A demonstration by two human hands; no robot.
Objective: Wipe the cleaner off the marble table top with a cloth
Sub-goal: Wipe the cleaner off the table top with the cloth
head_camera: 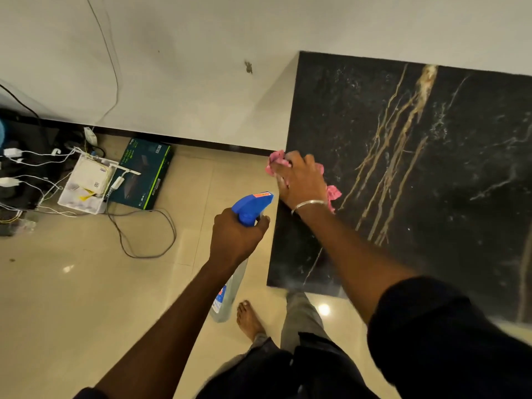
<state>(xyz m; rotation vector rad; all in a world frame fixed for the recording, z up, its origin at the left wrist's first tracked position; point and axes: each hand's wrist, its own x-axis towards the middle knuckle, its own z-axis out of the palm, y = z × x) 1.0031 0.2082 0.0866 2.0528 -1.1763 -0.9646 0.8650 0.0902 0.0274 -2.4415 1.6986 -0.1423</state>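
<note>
The black marble table top with gold veins fills the right side of the head view. My right hand presses a pink cloth onto the table's left edge, fingers curled over it; the cloth shows on both sides of the hand. My left hand grips the neck of a clear spray bottle with a blue trigger head, held over the floor just left of the table.
A white wall runs behind the table. On the tiled floor at left lie a dark green box, a white tray with a router, and loose cables. My bare foot stands near the table's front corner.
</note>
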